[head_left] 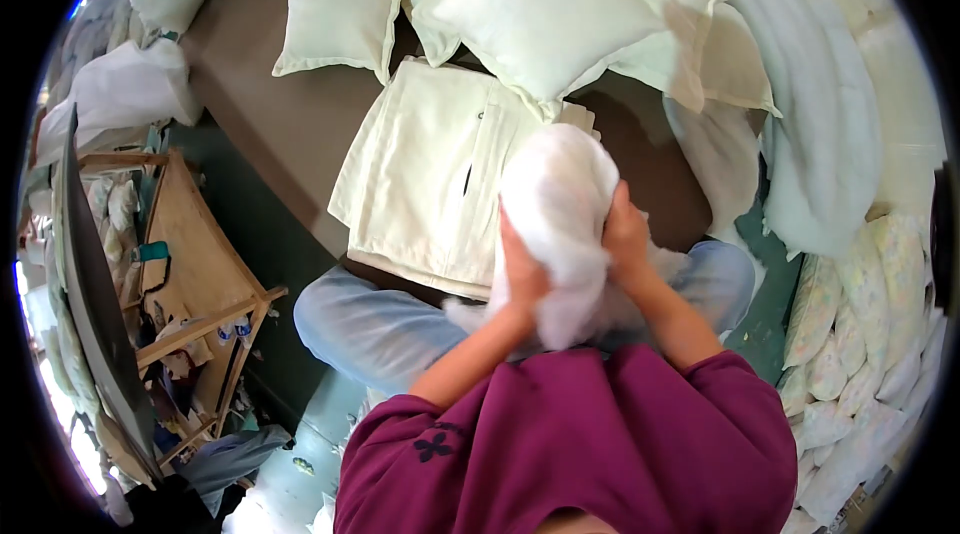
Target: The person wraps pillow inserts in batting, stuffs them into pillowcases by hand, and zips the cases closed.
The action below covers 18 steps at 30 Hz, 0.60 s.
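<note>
A bundle of white fluffy filling is held up in front of my lap, squeezed between both hands. My left hand presses its left side, and my right hand wraps round its right side. Loose tufts hang below, over my legs. Just left of the bundle lies a stack of flat cream fabric covers, with a short dark slit in the top one. Past the stack, plump white pillows are piled on the brown surface.
A wooden frame stands at the left beside a dark panel. Thick rolls of white batting lie at the right, above stacked patterned pillows. Another white pillow sits at the back, on the brown surface.
</note>
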Each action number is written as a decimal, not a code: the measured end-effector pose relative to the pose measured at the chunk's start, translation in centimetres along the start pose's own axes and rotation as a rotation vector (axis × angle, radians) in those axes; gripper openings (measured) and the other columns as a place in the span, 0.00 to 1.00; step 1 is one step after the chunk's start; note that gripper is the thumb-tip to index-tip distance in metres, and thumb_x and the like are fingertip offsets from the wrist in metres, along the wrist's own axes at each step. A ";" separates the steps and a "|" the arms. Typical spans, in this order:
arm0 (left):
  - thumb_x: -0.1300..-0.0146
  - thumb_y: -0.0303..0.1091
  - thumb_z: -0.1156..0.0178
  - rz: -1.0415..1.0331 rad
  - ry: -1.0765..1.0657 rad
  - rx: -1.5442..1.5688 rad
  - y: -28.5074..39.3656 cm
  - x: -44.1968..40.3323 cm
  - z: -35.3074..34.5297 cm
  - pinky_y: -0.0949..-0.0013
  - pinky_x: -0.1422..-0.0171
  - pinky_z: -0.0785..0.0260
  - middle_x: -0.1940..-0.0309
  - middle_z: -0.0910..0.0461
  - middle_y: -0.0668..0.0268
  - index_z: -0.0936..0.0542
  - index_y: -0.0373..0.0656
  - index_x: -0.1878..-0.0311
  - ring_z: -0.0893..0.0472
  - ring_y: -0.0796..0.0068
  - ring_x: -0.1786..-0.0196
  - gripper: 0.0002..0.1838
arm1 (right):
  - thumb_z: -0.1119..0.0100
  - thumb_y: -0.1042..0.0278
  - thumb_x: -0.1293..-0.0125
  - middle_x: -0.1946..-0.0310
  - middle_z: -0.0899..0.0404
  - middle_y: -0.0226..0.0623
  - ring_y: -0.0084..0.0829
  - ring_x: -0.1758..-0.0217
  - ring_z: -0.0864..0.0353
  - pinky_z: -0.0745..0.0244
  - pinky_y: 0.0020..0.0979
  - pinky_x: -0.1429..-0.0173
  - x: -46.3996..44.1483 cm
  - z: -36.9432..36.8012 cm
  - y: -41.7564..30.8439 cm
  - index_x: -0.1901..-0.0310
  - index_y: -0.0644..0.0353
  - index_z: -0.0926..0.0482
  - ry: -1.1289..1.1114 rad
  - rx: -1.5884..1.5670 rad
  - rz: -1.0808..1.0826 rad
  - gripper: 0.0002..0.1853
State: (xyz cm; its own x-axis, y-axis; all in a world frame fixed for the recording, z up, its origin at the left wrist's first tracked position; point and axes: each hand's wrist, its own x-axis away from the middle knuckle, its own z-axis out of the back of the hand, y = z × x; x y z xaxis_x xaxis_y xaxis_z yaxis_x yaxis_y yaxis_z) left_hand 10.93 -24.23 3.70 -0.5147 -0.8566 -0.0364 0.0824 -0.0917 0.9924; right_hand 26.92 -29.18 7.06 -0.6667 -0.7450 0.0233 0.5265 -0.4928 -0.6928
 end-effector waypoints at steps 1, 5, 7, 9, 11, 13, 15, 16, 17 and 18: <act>0.57 0.27 0.34 -0.093 0.039 -0.144 0.9 0.1 -1.3 0.42 0.25 0.57 0.30 0.49 0.35 0.55 0.28 0.27 0.45 0.37 0.28 0.55 | 0.37 0.63 0.47 0.64 0.19 0.52 0.57 0.58 0.21 0.29 0.51 0.55 0.5 -0.2 -0.1 0.51 0.63 0.31 0.020 0.042 0.041 0.23; 0.57 0.26 0.34 -0.152 0.074 -0.338 -1.5 -1.4 -1.7 0.38 0.25 0.59 0.29 0.51 0.32 0.55 0.25 0.28 0.47 0.34 0.28 0.55 | 0.36 0.61 0.48 0.51 0.22 0.50 0.51 0.46 0.24 0.33 0.45 0.38 0.9 2.9 1.5 0.41 0.68 0.34 -0.028 0.300 0.441 0.34; 0.56 0.27 0.34 -0.148 0.112 -0.394 -1.8 -1.6 -1.9 0.40 0.24 0.58 0.29 0.51 0.33 0.53 0.24 0.28 0.47 0.36 0.27 0.53 | 0.33 0.58 0.49 0.45 0.25 0.50 0.48 0.41 0.26 0.35 0.42 0.34 1.0 3.0 2.6 0.37 0.68 0.38 -0.143 0.128 0.406 0.40; 0.52 0.27 0.36 -0.268 0.184 -0.575 -1.0 -1.4 -3.4 0.44 0.23 0.56 0.28 0.50 0.35 0.49 0.25 0.29 0.46 0.40 0.26 0.48 | 0.29 0.54 0.50 0.40 0.29 0.50 0.45 0.37 0.28 0.36 0.38 0.32 0.6 1.7 4.2 0.33 0.67 0.42 -0.307 -0.321 0.096 0.47; 0.46 0.25 0.41 -0.283 0.186 -0.874 -3.6 -1.6 -5.3 0.45 0.23 0.56 0.28 0.50 0.38 0.46 0.26 0.29 0.46 0.45 0.25 0.41 | 0.26 0.51 0.52 0.39 0.30 0.51 0.43 0.37 0.28 0.34 0.37 0.33 0.2 0.1 1.8 0.30 0.66 0.47 -0.234 -0.372 0.021 0.54; 0.39 0.22 0.52 -0.267 0.235 -1.074 -4.0 -2.2 -6.8 0.44 0.23 0.55 0.27 0.48 0.42 0.43 0.29 0.29 0.45 0.51 0.24 0.33 | 0.23 0.54 0.52 0.36 0.33 0.48 0.37 0.34 0.33 0.34 0.33 0.34 -0.2 -1.8 1.3 0.26 0.64 0.55 -0.179 -0.532 -0.235 0.59; 0.41 0.25 0.48 -0.258 0.166 -0.841 -2.3 -2.0 -5.9 0.44 0.24 0.54 0.27 0.48 0.42 0.44 0.28 0.29 0.45 0.50 0.24 0.35 | 0.21 0.51 0.56 0.36 0.33 0.51 0.40 0.35 0.30 0.28 0.37 0.39 -1.6 -2.0 1.4 0.27 0.64 0.55 -0.116 -0.548 -0.435 0.62; 0.42 0.26 0.45 -0.252 0.134 -0.726 -0.7 -1.9 -5.1 0.44 0.24 0.54 0.27 0.48 0.41 0.44 0.28 0.29 0.45 0.49 0.24 0.36 | 0.20 0.50 0.58 0.36 0.33 0.52 0.42 0.36 0.29 0.26 0.39 0.42 -2.5 -2.0 1.0 0.27 0.64 0.55 -0.087 -0.555 -0.533 0.64; 0.46 0.29 0.38 -0.243 0.099 -0.450 2.9 -1.5 -4.0 0.47 0.23 0.53 0.27 0.49 0.41 0.44 0.29 0.29 0.44 0.46 0.25 0.42 | 0.19 0.53 0.58 0.38 0.31 0.52 0.40 0.41 0.24 0.20 0.39 0.51 -3.8 -3.8 4.5 0.29 0.66 0.50 -0.066 -0.486 -0.515 0.61; 0.47 0.27 0.38 -0.227 0.101 -0.315 3.1 -1.3 -3.7 0.49 0.23 0.53 0.27 0.50 0.42 0.45 0.30 0.29 0.45 0.47 0.25 0.42 | 0.19 0.54 0.58 0.39 0.30 0.52 0.40 0.43 0.23 0.20 0.38 0.53 -4.6 -3.2 4.3 0.29 0.66 0.50 -0.113 -0.545 -0.530 0.60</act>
State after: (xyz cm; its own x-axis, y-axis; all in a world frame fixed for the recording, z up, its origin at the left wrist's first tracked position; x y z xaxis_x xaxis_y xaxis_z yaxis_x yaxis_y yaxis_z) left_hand 14.96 -25.27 6.41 -0.4648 -0.8408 -0.2775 0.2423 -0.4223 0.8735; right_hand 30.59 -26.46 1.70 -0.6841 -0.5271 0.5041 -0.2023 -0.5269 -0.8255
